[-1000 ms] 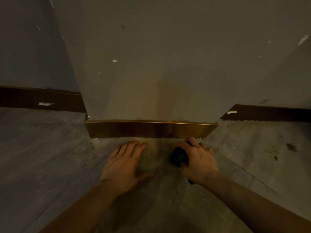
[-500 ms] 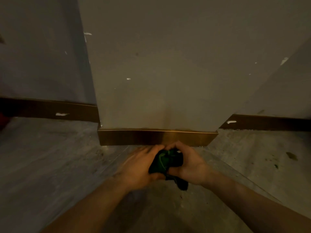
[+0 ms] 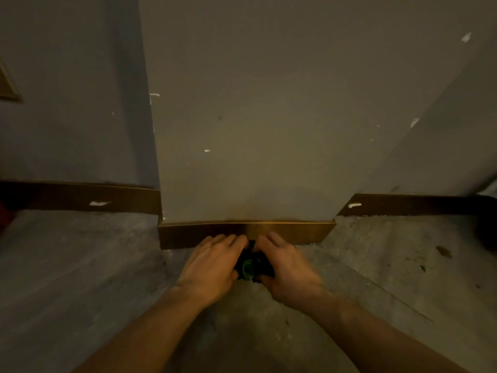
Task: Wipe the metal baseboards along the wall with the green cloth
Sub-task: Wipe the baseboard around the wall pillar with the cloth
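Both hands, the left hand (image 3: 212, 267) and the right hand (image 3: 287, 267), grasp the bunched green cloth (image 3: 251, 265) between them, just at six o'clock of the pillar's metal baseboard (image 3: 188, 235). Soft and light, it probably wants refolding into a flat pad, held by its edges.

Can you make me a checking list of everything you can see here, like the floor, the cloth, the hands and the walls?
Surface: grey floor, dusty, dark spots at right.
Job's things: green cloth bunched between both hands; front baseboard shiny; left baseboard and right baseboard each with a white smear.
Clutter: nothing seen.
Hands: left hand and right hand both grip the cloth.
Cables: nothing seen.
Surroundings: grey wall with white flecks.
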Demonstrator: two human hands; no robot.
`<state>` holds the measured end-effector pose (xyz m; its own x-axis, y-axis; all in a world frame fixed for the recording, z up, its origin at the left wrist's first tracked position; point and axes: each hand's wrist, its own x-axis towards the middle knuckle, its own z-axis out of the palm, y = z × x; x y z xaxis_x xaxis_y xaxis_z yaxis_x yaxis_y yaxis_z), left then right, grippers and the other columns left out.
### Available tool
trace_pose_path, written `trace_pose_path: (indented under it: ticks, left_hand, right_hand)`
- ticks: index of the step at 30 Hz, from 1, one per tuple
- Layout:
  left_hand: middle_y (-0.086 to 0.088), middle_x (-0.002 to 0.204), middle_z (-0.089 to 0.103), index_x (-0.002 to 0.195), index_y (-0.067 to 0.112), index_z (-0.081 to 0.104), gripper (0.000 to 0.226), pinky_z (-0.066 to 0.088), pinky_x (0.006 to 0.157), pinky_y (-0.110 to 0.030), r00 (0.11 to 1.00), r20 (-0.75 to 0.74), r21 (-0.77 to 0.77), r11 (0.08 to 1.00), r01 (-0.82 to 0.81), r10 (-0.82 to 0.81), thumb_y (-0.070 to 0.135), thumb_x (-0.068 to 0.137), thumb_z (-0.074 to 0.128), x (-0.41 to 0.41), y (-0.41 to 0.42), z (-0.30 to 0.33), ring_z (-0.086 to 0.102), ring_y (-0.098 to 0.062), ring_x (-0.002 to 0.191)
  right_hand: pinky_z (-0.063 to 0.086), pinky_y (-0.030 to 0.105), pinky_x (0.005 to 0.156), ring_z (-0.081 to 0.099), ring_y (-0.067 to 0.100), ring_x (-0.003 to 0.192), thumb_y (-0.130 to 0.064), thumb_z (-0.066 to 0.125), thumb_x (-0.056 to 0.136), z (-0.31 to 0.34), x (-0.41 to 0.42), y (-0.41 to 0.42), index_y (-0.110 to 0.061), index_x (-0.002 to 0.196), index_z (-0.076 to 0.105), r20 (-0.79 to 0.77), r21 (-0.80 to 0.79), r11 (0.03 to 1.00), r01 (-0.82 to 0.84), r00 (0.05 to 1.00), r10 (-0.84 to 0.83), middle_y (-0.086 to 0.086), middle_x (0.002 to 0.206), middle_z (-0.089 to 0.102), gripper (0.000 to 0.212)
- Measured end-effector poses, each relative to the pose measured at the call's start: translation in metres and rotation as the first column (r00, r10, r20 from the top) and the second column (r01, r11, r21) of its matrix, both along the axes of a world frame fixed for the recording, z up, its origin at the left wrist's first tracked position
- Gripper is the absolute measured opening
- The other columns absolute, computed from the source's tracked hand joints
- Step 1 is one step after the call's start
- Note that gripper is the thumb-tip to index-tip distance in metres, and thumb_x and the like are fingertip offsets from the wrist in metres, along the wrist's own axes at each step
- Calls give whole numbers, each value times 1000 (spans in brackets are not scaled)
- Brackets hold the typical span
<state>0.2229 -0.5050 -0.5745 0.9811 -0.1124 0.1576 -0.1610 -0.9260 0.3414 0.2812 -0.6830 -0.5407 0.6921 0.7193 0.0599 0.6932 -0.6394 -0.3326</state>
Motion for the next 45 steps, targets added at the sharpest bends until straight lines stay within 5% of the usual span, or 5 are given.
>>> trace_pose_path:
  ticks: [12,24,31,37,45]
  left_hand:
    - [2,125,59,123,25,45,43,44,86,-35,1000,6,30,999,26,-26,32,87,68,41,-1,69,58,-23,115]
    - [2,135,54,134,26,37,56,47,95,-40,996,-73,190,979,70,-57,39,87,65,89,-84,78,54,-23,125]
    - [1,134,55,129,27,37,51,46,93,-39,998,-58,140,990,15,-7,36,88,67,142,-194,65,53,-22,125]
    - [1,136,52,137,27,32,60,48,95,-41,995,-48,68,994,-80,83,33,90,70,172,-250,32,52,-23,125]
    - [9,130,54,124,37,34,53,46,99,-36,977,-41,-57,976,-211,209,31,88,72,198,-286,4,51,-15,122]
  right_hand:
    - [47,38,75,58,28,95,-18,76,75,90,31,3,-27,115,39,113,-216,972,-89,987,115,-1,113,46,56]
    - [47,40,74,57,30,99,-21,75,79,84,88,-89,-27,126,38,83,-220,962,-159,980,181,3,119,47,61]
    - [52,46,79,59,29,97,-19,74,80,73,139,-193,-29,123,38,49,-203,973,-113,991,125,-1,122,44,57]
    - [53,38,79,57,23,97,-15,72,81,42,182,-240,-30,121,37,22,-165,978,-131,990,136,-3,122,42,55]
    - [51,32,75,52,10,91,-14,70,80,2,220,-271,-34,109,44,-52,28,993,-116,992,117,-11,110,42,44]
